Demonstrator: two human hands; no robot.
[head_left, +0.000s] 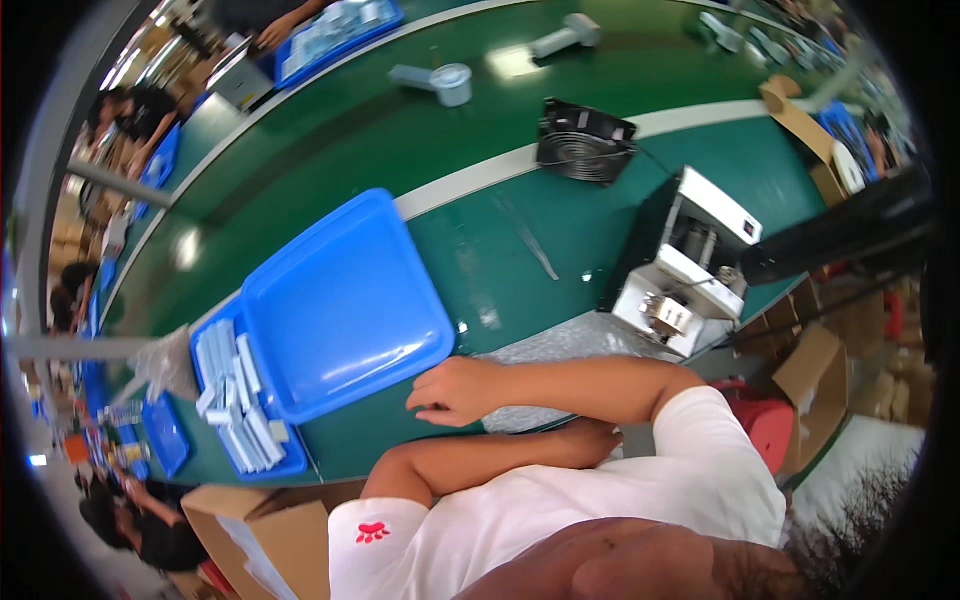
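My forearms cross in front of my body at the near edge of the green table. My right hand (455, 391) reaches to the left, with its fingers loosely apart and nothing seen in them. It is beside the near right corner of a large blue tray (345, 300); whether they touch, I cannot tell. My left hand (592, 441) points to the right beneath my right forearm, and its fingers are mostly hidden. Clear plastic wrap (570, 342) lies flat by my right forearm. Left of the large tray, another blue tray (290, 466) holds several pale blue, bar-shaped pieces (232, 385).
A white-and-black machine (690, 265) stands at the right, with a black fan (585, 142) beyond it. Pale handheld parts (452, 84) lie on the far green belt (340, 150). Cardboard boxes (270, 530) stand by the near edge. Other people work at the left and far side.
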